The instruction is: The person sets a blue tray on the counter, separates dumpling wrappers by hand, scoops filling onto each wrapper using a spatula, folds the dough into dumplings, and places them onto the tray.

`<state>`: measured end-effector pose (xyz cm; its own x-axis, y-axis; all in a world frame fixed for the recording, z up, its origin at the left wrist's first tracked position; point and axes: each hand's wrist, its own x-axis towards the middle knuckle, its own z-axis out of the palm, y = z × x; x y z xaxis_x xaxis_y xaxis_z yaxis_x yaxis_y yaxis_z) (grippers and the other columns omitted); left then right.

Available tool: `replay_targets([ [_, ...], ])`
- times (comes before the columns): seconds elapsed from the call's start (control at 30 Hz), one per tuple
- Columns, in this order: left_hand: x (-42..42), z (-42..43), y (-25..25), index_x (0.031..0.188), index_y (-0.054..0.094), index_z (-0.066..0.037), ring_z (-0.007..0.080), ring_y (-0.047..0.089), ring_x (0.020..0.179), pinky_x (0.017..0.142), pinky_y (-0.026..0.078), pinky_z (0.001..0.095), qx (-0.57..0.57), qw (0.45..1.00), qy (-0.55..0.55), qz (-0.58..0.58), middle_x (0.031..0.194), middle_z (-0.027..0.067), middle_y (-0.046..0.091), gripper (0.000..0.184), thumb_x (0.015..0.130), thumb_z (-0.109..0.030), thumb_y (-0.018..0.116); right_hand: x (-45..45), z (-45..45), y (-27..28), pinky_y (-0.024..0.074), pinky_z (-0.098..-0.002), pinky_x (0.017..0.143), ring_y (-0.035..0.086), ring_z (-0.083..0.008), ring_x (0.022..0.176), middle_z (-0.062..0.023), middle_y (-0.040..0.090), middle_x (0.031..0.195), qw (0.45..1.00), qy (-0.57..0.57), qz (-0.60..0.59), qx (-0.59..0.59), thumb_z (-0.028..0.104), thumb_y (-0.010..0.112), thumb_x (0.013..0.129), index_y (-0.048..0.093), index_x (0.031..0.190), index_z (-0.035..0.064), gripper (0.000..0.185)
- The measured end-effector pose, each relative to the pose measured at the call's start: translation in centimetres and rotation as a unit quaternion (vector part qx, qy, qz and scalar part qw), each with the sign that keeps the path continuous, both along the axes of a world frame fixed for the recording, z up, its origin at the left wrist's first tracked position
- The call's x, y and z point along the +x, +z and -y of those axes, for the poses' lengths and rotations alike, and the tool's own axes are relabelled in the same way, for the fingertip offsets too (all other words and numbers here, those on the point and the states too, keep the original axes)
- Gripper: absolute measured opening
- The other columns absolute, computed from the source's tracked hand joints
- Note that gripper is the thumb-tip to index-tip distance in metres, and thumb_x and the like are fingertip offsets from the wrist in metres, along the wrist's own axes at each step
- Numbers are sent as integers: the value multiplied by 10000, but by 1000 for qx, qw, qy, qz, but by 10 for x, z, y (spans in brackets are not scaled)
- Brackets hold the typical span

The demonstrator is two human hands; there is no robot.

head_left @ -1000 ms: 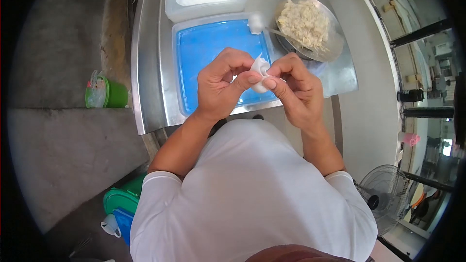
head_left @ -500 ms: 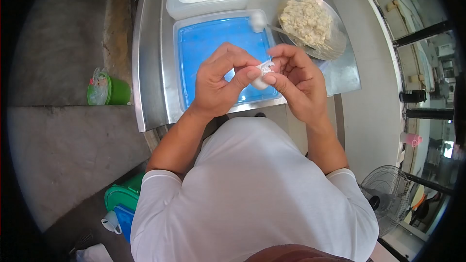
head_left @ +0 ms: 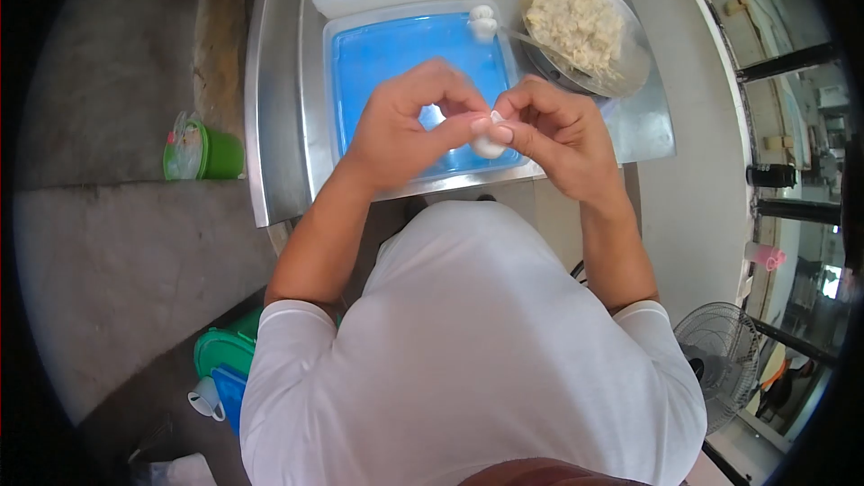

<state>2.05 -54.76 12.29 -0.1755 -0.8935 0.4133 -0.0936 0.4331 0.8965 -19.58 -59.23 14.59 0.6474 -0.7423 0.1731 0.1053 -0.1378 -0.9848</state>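
Left hand [head_left: 400,130] and right hand [head_left: 569,135] pinching a small white piece [head_left: 489,146], probably dough, partly hidden, above the near edge of a blue tray [head_left: 371,52], bowl [head_left: 637,72] of pale mixture [head_left: 576,27] beyond

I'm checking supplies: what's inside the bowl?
A heap of pale, lumpy mixture lies in the bowl, with a handle crossing the rim. The mixture covers the bottom, hiding it.
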Motion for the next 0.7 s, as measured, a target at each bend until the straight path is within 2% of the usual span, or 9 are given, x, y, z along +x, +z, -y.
replay_targets([
  [0.07,-4,2,-8,1051,685,-31,144,626,790,725,511,277,107,989,-24,-104,928,67,666,215,949,-221,689,0,5,-2,468,-237,692,573,-73,770,-15,630,894,1000,-2,15,-19,109,728,914,681,975,-5,138],
  [0.13,-4,1,-16,1088,666,-26,144,625,782,716,513,280,211,955,-47,-206,940,64,663,266,993,-273,638,-3,14,-6,459,-244,671,548,-69,740,-2,583,851,976,-14,-28,-216,105,744,896,689,970,3,137],
  [0.2,-2,-1,-23,1160,624,-10,141,623,811,727,524,283,394,833,-212,-326,1006,75,659,345,1041,-324,545,-5,11,-4,456,-242,670,542,-65,769,0,569,862,980,-4,-54,-193,100,752,888,676,982,7,153],
  [0.23,-2,1,-29,1165,621,-5,150,640,882,763,547,295,362,819,-247,-370,1058,96,665,281,1028,-246,572,-6,10,-4,452,-239,670,537,-60,798,1,555,873,982,3,-80,-170,94,760,879,663,995,10,172],
  [0.27,-1,1,-31,1165,621,-5,150,640,882,763,547,295,363,819,-247,-369,1058,96,665,281,1028,-246,572,-6,8,-6,452,-239,670,537,-60,798,1,555,873,982,3,-79,-169,94,760,879,663,995,10,172],
  [0.33,-3,1,-30,1206,608,0,168,656,960,807,561,312,343,857,-149,-354,1110,105,666,280,993,-180,624,-4,3,-12,453,-232,677,537,-57,826,-2,549,904,999,-1,-46,24,81,770,866,622,1032,16,231],
  [0.43,-5,-1,-25,1277,582,12,178,658,1007,851,565,329,320,871,-102,-358,1130,104,663,355,956,-117,662,-1,-1,-15,451,-228,678,518,-56,783,16,541,872,997,-14,28,65,76,782,858,593,1064,24,284],
  [0.57,-8,-1,-28,1330,562,18,176,657,1024,884,558,326,314,887,-66,-333,1147,100,659,444,923,-95,700,2,-4,-34,437,-233,660,494,-62,719,26,528,794,993,-86,40,66,187,751,917,588,1012,41,239],
  [0.7,-21,-1,-29,1320,580,16,176,654,1030,896,572,330,277,923,-23,-267,1155,101,651,448,903,-65,720,9,-4,-54,414,-229,615,467,-61,700,19,499,761,991,-124,-51,-2,324,568,1035,525,877,68,304],
])
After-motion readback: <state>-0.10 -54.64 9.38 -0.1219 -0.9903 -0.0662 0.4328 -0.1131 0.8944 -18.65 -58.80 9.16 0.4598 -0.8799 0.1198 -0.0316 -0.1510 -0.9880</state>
